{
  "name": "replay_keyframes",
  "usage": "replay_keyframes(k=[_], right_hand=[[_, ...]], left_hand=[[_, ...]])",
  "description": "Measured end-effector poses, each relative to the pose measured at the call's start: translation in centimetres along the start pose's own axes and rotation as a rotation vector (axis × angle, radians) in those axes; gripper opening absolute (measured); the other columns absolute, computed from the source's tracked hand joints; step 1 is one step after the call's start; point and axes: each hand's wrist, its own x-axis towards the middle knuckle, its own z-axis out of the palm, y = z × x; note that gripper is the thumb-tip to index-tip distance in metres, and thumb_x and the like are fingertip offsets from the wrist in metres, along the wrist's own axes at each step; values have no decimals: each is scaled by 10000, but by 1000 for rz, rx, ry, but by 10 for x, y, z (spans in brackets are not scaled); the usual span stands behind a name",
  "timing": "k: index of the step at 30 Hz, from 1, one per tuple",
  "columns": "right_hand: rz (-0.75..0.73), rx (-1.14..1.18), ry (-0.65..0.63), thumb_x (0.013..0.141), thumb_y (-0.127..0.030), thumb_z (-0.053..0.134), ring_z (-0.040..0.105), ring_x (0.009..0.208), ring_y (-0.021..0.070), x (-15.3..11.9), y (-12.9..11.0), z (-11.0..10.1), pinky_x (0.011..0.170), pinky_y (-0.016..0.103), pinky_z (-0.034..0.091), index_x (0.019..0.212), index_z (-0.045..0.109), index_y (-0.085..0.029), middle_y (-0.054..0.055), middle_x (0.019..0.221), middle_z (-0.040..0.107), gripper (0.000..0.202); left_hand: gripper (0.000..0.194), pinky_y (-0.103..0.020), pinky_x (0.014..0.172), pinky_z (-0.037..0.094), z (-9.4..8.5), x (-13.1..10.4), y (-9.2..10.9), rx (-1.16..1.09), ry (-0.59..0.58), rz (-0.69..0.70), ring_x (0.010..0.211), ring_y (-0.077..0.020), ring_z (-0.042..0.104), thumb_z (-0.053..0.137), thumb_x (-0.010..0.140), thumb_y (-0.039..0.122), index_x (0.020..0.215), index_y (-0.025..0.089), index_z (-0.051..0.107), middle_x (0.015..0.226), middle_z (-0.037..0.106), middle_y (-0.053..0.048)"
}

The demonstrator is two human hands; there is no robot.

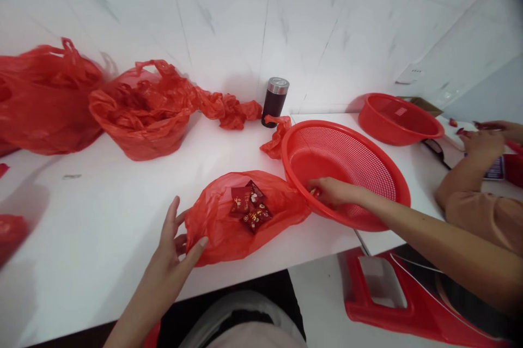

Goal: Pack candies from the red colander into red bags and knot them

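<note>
A red plastic bag (220, 228) lies spread on the table with its mouth open. Inside it are several small dark red wrapped packets (253, 206) with gold print. My left hand (174, 252) is at the bag's left edge, fingers spread, the thumb over the plastic and the fingertips touching the rim. Reaching over the near rim of a large red colander (359, 157), my right hand (337, 193) has its fingers closed. A bit of a small red and gold packet (314, 191) shows at those fingertips; the rest is hidden.
Full red bags (49, 103) and a bag-lined tub (143, 135) stand at the left. A dark tumbler (274, 102) is by the wall, near crumpled red plastic (232, 111). At right are another red basin (396, 119), a co-worker's hands (486, 141) and a red stool (355, 288).
</note>
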Motion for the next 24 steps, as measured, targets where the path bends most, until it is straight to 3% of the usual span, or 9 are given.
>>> replay_keyframes(k=[4, 7, 10, 12, 14, 17, 20, 24], right_hand=[[24, 255, 46, 833, -323, 583, 633, 603, 157, 2, -14, -35, 487, 287, 561, 917, 556, -216, 34, 809, 620, 139], [-94, 496, 107, 855, -423, 587, 669, 712, 172, -8, -59, -48, 595, 321, 606, 1021, 505, -245, 17, 866, 609, 257], [-280, 588, 40, 866, -434, 596, 674, 785, 191, -15, -114, -34, 720, 381, 604, 1099, 522, -279, 15, 930, 634, 290], [-373, 434, 90, 857, -434, 624, 641, 976, 234, -13, -142, -16, 880, 425, 556, 1159, 534, -304, 33, 1106, 614, 341], [-415, 289, 138, 870, -425, 615, 566, 1134, 259, -10, -155, -1, 988, 445, 490, 1259, 500, -324, 36, 1277, 534, 418], [-413, 177, 246, 915, -417, 546, 496, 1229, 259, -14, -149, 5, 1018, 453, 455, 1315, 476, -324, 41, 1332, 491, 417], [-367, 53, 377, 919, -454, 531, 436, 1286, 293, -36, -124, 1, 1024, 486, 433, 1245, 555, -314, 58, 1378, 460, 356], [-255, -84, 330, 897, -488, 542, 435, 1285, 330, -78, -87, 3, 956, 512, 475, 1138, 637, -319, 54, 1438, 408, 310]], left_hand=[[880, -349, 737, 583, -6, 0, -3, 40, 45, -15, 976, -228, 641, 598, 812, 480, 1517, 372, 82, 1486, 348, -132], [740, -335, 710, 573, -11, 5, -8, 101, 61, -32, 919, -224, 643, 600, 797, 515, 1448, 300, 320, 1342, 491, -116], [529, -298, 665, 551, -12, 10, -10, 131, -2, -7, 842, -208, 632, 602, 795, 535, 1221, 229, 535, 1102, 615, -71], [433, -268, 638, 530, -12, 11, -8, 125, -28, 39, 795, -191, 614, 596, 809, 528, 1103, 211, 602, 962, 639, -47], [389, -259, 618, 517, -15, 10, -6, 104, -15, 84, 709, -160, 589, 589, 822, 516, 1054, 209, 647, 914, 639, -33], [379, -271, 638, 526, -26, 6, -7, 55, 38, 76, 640, -134, 560, 614, 812, 510, 1035, 212, 685, 942, 653, -26], [380, -266, 692, 537, -42, 2, -15, -34, 84, 8, 712, -150, 580, 655, 787, 504, 1024, 211, 705, 990, 677, -27], [327, -219, 703, 526, -54, -1, -26, -194, 38, -36, 814, -159, 591, 673, 792, 471, 1008, 228, 707, 1030, 689, -21]])
